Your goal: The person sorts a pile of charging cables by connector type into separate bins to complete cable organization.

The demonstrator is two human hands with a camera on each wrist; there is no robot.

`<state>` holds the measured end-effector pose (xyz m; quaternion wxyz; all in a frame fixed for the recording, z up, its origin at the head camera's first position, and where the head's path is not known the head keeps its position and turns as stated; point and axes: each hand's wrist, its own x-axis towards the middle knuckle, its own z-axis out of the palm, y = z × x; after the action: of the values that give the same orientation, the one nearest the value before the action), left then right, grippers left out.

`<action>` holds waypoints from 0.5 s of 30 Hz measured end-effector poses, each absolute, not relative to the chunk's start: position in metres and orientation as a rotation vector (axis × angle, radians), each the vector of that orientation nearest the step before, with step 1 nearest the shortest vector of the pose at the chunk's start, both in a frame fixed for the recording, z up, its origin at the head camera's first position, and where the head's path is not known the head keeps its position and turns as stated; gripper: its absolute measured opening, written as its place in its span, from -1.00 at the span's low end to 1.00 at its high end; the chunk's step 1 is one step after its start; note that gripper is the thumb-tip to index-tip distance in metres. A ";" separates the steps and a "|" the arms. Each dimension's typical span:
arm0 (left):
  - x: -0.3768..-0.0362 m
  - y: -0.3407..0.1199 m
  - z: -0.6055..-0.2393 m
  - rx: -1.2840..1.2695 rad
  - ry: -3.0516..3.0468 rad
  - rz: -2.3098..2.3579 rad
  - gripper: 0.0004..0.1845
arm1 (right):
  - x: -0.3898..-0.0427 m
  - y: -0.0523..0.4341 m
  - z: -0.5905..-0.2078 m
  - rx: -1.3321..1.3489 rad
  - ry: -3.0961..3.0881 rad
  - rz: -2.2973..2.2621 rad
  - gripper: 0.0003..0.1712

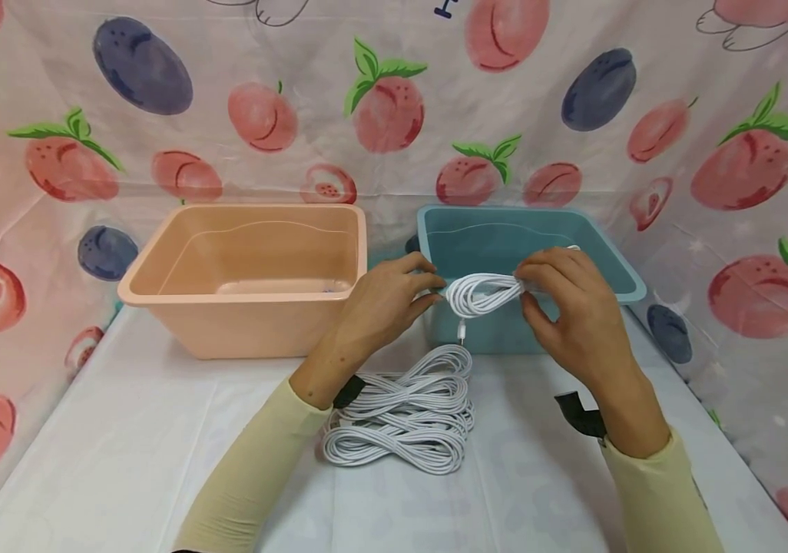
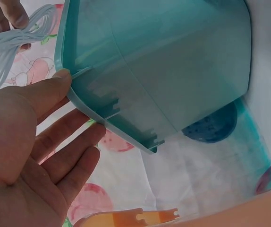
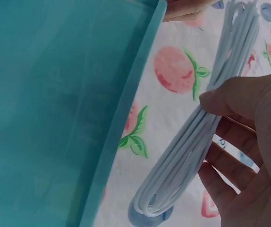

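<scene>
Both hands are up in front of the teal tub [image 1: 632, 286], sharing one white cable bundle [image 1: 480, 296] held level btwn them. Right hand [image 1: 567, 303] grips the bundle's right end: thumb on top, fingers wrapped under, as the right wrist view shows w/ the strands [image 3: 199, 137] running thru the closed fingers. That clamp prob keeps the loops gathered so they don't spring apart. Left hand [image 1: 383, 296] is at the bundle's left end, fingertips on or right at the loop; head view suggests a light pinch, but the left wrist view shows palm and fingers [image 2: 74, 142] fairly straight and relaxed, so I can't tell if it really grips. One loose cable end w/ a small plug hangs down from the bundle, just below and btwn the hands.

Directly beneath the hands, nearer the person, a pile of coiled white cables [image 1: 404, 418] lies on the white table cover [image 1: 124, 445], close to the left forearm, likely stacked there for easy reach. Left of the left hand, beyond it, sits the peach tub [image 1: 242, 276], side by side w/ the teal one. Fruit-print cloth [image 1: 394, 107] hangs behind both tubs.
</scene>
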<state>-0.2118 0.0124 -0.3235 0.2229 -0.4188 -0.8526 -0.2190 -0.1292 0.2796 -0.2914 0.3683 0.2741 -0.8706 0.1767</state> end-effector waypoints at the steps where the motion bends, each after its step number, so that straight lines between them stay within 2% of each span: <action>1: -0.212 0.012 -0.324 -1.157 -2.354 -0.602 -0.79 | -0.130 0.279 -0.292 0.688 -2.227 0.464 -0.68; 15: -0.212 0.013 -0.324 -1.152 -2.355 -0.615 -0.78 | -0.152 0.293 -0.307 0.602 -2.137 0.514 -0.69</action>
<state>-0.2123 0.0127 -0.3236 0.2224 -0.4170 -0.8527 -0.2227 -0.1520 0.2927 -0.3070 0.4182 0.2400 -0.8517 0.2050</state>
